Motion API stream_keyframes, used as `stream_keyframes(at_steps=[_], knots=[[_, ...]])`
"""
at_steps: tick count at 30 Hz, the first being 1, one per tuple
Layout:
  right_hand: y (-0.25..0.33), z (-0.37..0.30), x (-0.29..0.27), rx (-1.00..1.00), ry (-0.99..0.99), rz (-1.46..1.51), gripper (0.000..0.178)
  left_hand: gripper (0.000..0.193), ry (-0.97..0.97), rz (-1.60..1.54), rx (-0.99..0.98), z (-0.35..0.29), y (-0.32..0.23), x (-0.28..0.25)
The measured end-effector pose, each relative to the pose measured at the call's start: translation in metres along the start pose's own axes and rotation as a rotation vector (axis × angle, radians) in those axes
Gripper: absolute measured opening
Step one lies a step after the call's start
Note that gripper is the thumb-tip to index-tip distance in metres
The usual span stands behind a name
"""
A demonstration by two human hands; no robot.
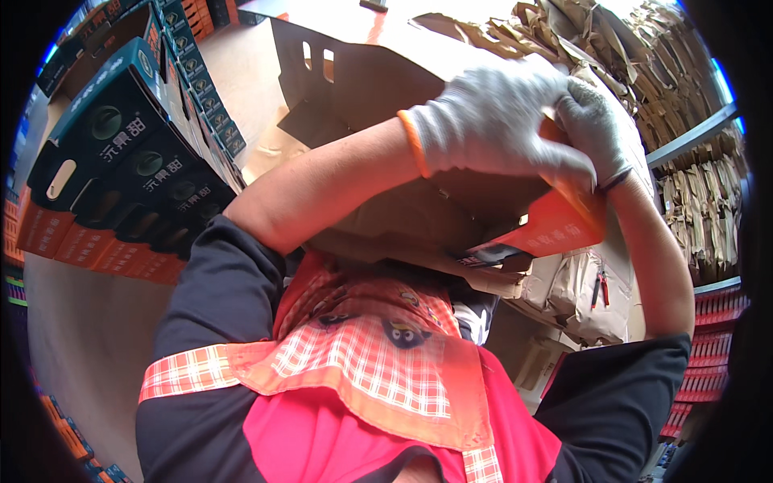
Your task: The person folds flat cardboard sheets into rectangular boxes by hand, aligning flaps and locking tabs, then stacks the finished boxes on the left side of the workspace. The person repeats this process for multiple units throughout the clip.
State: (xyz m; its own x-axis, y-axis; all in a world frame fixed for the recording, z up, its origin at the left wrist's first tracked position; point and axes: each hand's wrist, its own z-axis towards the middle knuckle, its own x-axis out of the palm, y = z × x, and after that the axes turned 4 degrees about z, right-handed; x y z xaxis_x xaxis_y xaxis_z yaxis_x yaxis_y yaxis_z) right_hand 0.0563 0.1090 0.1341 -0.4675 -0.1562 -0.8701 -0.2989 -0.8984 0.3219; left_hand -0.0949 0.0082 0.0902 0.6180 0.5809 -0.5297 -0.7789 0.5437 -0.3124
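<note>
In front of the wearer's apron (386,354), seen from my remote seat, an open cardboard carton (451,205) lay under both gloved hands, its hollow turned up toward the head camera. The left hand (507,121) reached across the carton, fingers half curled over the orange panel (572,217) at its right end; motion blurred it, and I could not tell whether it had closed on the board. The right hand (596,133) met it at the far right corner, fingers bent inward close to the left's; its palm side was hidden, so I could not judge its hold either.

Gloves: pale grey knit, the left one with an orange cuff. Carton: plain brown matte inside, glossy orange outside, angled flaps, two rounded slots through the far left panel. Apron: red-and-white check with orange borders. To the left, I noted printed cartons (121,169), dark green above orange, with oval handle holes. To the right, creased brown stacks (696,209) stood by a metal rail (692,137); red-handled cutters (597,291) lay on a wrinkled brown package (572,310).
</note>
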Motion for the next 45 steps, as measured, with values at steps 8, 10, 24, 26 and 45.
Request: stream_keyframes(at_steps=[8,10,24,26,45], knots=[[0.019,-0.002,0.002,0.011,-0.070,0.250,0.066,0.092,0.142,0.157,0.220,-0.084,0.020,-0.063],[-0.020,-0.009,-0.012,0.207,-0.126,0.428,0.066,0.113,0.309,0.114,0.027,-0.141,0.002,-0.072],[-0.153,-0.151,0.140,0.592,-0.287,0.863,0.032,0.080,0.123,0.075,0.218,-0.038,-0.066,0.007],[-0.149,-0.136,0.074,0.602,-0.520,0.925,0.031,0.077,0.024,0.059,0.257,-0.025,-0.075,0.037],[0.019,-0.024,-0.024,-0.048,0.336,0.084,0.015,0.123,-0.175,-0.549,-0.374,-0.063,-0.068,0.117]])
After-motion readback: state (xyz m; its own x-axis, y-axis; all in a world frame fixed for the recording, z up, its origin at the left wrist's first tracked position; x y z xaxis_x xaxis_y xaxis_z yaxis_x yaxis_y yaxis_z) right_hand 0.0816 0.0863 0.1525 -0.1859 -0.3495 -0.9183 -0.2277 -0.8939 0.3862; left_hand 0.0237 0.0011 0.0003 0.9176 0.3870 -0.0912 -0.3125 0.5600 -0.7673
